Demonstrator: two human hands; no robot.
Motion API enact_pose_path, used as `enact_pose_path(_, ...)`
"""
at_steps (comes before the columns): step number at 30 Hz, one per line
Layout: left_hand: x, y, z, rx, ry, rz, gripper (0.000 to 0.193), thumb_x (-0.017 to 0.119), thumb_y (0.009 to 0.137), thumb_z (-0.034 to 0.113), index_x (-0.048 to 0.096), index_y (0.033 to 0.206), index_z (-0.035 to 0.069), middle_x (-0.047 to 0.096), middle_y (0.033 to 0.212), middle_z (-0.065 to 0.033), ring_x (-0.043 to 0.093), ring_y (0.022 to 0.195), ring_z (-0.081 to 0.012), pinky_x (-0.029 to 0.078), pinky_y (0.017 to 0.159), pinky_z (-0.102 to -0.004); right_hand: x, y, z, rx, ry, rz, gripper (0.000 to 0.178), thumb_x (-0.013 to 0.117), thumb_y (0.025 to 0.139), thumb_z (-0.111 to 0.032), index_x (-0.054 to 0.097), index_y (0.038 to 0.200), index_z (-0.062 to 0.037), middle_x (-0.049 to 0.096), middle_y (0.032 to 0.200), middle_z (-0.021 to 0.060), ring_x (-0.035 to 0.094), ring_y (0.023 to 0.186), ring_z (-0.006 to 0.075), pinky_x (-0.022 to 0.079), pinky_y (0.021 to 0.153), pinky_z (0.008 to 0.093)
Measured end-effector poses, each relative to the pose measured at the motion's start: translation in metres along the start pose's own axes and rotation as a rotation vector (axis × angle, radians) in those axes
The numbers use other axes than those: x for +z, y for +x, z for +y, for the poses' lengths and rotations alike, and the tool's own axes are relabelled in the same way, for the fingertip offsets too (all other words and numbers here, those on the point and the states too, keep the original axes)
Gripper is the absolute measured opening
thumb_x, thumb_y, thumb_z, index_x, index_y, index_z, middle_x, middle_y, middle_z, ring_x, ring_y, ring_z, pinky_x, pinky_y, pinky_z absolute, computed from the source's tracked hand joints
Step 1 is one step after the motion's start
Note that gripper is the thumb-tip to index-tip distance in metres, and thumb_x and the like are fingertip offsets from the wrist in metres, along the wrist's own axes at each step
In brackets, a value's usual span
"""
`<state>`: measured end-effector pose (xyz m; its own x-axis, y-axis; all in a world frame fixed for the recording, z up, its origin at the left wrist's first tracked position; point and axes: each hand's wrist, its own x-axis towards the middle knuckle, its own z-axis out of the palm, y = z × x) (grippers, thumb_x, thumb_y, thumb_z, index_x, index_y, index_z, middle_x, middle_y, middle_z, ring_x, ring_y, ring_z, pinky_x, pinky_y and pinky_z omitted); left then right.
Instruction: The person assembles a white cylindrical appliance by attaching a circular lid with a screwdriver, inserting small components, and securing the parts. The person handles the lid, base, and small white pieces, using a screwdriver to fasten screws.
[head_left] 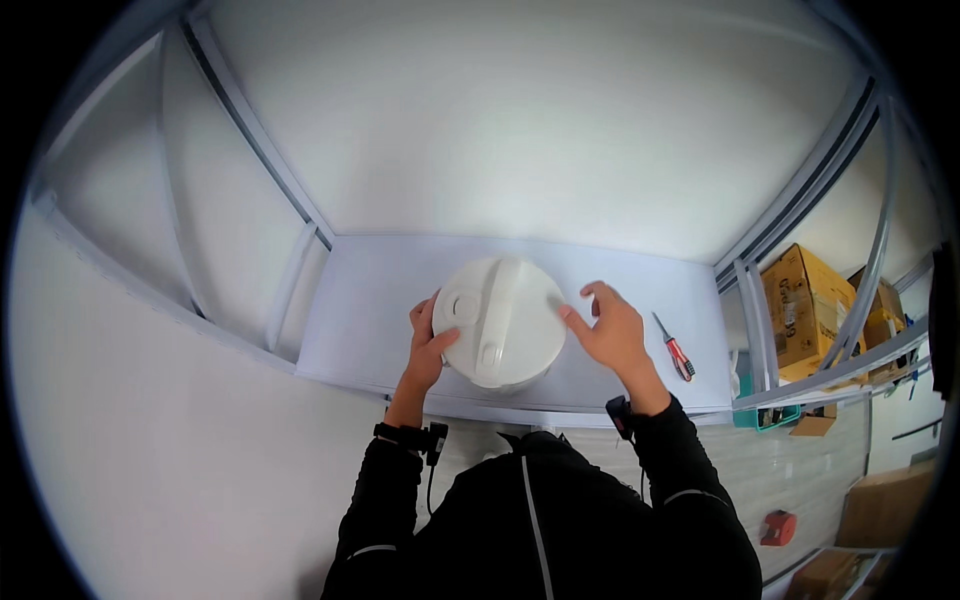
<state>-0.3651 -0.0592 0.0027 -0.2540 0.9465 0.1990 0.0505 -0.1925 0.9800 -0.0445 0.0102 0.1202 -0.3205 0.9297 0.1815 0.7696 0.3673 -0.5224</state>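
A white round cooker [533, 330] stands on the pale worktop in front of me, seen from above. A raised bar handle runs across its lid, and a round knob or vent sits on the lid's left side. My left hand [428, 345] grips the cooker's left edge, thumb on top of the lid and fingers down the side. On the other side, my right hand [608, 328] is open with fingers apart and curved, its thumb tip at or very near the right rim; whether it touches, I cannot tell.
A screwdriver [673, 350] with a red and black handle lies on the worktop [370, 290] to the right. Metal frame posts [755, 330] rise at both ends. Beyond the right post are cardboard boxes [800, 312] and a teal bin [775, 417]. A red object [778, 528] sits on the floor.
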Motion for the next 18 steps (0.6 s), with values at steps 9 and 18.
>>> enact_pose_path(9, 0.021, 0.005, 0.021, -0.105, -0.189, 0.094, 0.049, 0.066, 0.103, 0.016, 0.055, 0.147, -0.004, 0.065, 0.139, -0.0135, 0.063, 0.124, -0.0215, 0.051, 0.107, -0.0349, 0.030, -0.012, 0.003, 0.052, 0.385, -0.064, 0.063, 0.077, 0.095, -0.038, 0.050, 0.138, -0.0015, 0.067, 0.103, 0.0170, 0.068, 0.077, 0.0233, 0.056, 0.071, 0.0361)
enact_pose_path(18, 0.020, 0.013, 0.036, -0.213, 0.148, 0.234, 0.042, 0.070, 0.102, 0.023, 0.068, 0.136, -0.001, 0.070, 0.133, -0.0159, 0.067, 0.119, -0.0228, 0.051, 0.105, -0.0349, 0.013, -0.045, -0.026, 0.042, 0.088, -0.097, 0.040, 0.078, 0.092, -0.033, 0.055, 0.110, -0.0061, 0.067, 0.077, 0.0098, 0.065, 0.062, 0.0280, 0.051, 0.060, 0.0398)
